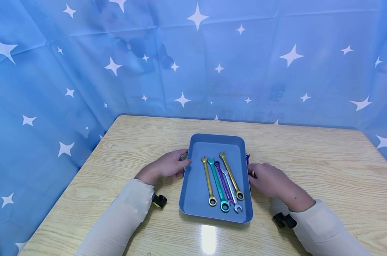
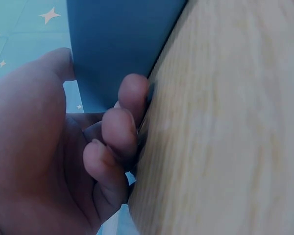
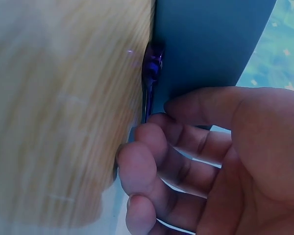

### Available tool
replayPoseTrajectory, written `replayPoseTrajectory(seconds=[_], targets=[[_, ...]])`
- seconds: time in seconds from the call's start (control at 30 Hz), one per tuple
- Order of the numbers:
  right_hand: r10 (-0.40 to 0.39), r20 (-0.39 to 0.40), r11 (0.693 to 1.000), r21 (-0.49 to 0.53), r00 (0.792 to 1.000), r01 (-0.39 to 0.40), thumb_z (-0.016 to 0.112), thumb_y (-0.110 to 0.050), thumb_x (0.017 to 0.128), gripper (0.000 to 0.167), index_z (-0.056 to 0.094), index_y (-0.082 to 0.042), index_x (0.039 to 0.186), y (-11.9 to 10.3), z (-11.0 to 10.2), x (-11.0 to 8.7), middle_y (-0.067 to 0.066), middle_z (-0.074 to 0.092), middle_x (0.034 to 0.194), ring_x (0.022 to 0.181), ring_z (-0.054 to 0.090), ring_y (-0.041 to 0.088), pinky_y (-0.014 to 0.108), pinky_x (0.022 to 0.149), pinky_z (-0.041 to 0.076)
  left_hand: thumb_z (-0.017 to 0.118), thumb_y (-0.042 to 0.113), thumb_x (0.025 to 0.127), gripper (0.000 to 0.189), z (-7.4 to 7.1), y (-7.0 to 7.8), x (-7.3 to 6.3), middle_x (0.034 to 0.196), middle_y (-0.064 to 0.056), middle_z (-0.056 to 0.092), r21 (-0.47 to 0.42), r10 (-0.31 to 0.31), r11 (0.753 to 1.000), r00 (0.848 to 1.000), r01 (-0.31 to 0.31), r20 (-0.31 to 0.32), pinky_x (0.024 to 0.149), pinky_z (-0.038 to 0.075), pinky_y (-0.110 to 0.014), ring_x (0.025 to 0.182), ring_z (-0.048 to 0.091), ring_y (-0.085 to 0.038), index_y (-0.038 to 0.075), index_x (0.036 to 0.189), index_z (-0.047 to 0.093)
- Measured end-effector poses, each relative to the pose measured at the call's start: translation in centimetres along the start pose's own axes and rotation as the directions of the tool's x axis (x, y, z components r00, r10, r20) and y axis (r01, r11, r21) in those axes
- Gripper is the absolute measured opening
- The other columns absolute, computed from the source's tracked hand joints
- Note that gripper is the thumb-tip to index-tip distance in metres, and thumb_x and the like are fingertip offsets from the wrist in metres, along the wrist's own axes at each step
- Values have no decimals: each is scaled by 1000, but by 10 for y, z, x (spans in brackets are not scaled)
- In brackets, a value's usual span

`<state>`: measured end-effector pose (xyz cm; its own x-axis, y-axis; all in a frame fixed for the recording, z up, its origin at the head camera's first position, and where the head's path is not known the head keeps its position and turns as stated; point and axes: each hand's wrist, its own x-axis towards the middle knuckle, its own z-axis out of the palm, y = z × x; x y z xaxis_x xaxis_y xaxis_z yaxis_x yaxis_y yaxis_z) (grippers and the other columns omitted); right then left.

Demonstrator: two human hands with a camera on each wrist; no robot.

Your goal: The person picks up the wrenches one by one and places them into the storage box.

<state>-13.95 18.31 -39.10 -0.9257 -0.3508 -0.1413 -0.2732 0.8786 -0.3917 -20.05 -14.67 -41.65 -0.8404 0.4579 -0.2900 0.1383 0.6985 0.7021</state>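
A blue tray (image 1: 193, 209) lies on the table, holding several combination wrenches: yellow (image 1: 208, 179), green (image 1: 218, 185), purple (image 1: 223, 183) and silver (image 1: 230, 188). At its left side, my left hand (image 1: 169, 164) grips the wall. The thumb reaches the rim, and the other fingers curl low outside it in the left wrist view. A small greyish piece (image 1: 183, 156) shows beside that hand; its kind is unclear. Along the tray's right wall lies another purple wrench (image 3: 153, 63), and my right hand (image 1: 270, 179) pinches it between thumb and index finger, the rest of it hidden.
The light wooden table (image 1: 142, 135) extends on both sides of the tray. Behind it hangs a blue curtain (image 1: 212, 85) with white stars. A black strap mount (image 1: 159, 201) sits at the left wrist, and another (image 1: 284, 220) at the right.
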Motion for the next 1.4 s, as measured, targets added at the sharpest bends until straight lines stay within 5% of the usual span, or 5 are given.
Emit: replayPoseTrajectory(seconds=[1.17,1.4], targets=[[78,60,997,-30,995,-77,64,-22,96,12,70,-14,90,2,-1,3,-2,58,69,63,51,15,30,56,38,45,38,103,60,0,-1,0,70,-3,68,10,7,1000,1000,-7,2,57,52,-35,48,59,-20,16,158,30],[118,57,990,-84,991,-113,62,-26,96,28,59,-15,70,4,-4,0,-2,49,61,55,47,15,30,51,33,45,38,103,60,0,-2,0,70,-3,68,10,10,1000,1000,-10,7,56,52,-35,48,59,-21,18,158,30]])
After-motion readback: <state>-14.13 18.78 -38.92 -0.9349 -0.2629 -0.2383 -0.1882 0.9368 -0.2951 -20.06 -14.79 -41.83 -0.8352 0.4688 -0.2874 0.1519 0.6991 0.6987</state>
